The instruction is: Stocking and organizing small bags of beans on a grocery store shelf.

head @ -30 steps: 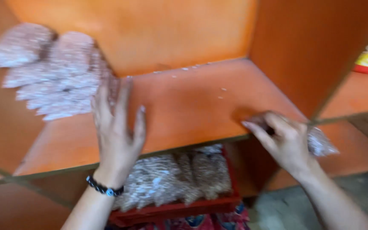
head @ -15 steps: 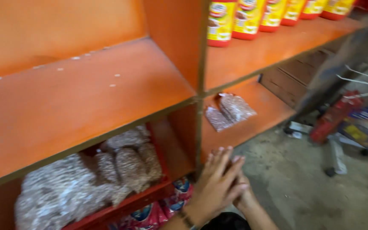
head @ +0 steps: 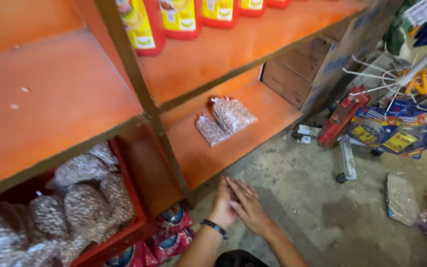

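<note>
At the lower centre of the frame the left hand (head: 222,205), a dark bracelet (head: 214,228) on its wrist, presses flat against the right hand (head: 249,207) above the concrete floor (head: 317,198); both grips lie flat and empty. Nearest, 2 clear bags of beans (head: 225,121) lie at centre on the lower orange shelf (head: 268,111).
</note>
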